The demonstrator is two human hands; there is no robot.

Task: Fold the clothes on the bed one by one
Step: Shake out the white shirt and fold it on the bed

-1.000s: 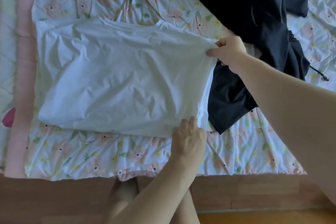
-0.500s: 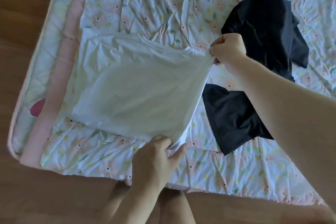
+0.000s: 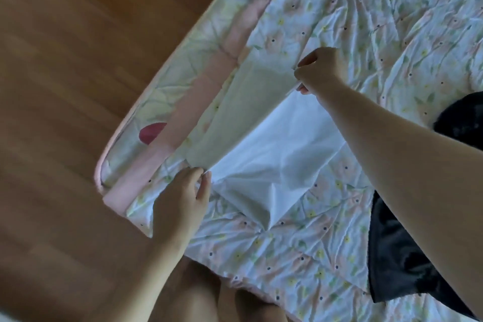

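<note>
A white T-shirt [image 3: 274, 154] lies half folded near the left corner of the bed [image 3: 392, 21], which has a floral quilt. One side of the shirt is lifted over toward the left, its shaded underside showing. My right hand [image 3: 318, 70] pinches the far corner of that lifted edge. My left hand [image 3: 183, 198] grips the near corner, close to the bed's front edge. A black garment [image 3: 400, 264] lies crumpled at the right, partly hidden by my right forearm.
A pink border strip [image 3: 203, 102] runs along the quilt's left edge, beside a dark red patch [image 3: 151, 132]. Wooden floor [image 3: 78, 86] fills the left of the view. My legs show below the bed's front edge.
Both hands carried the shirt's right edge up and over to the left, so the shirt is now doubled over. The view swung left, bringing the floor into sight.
</note>
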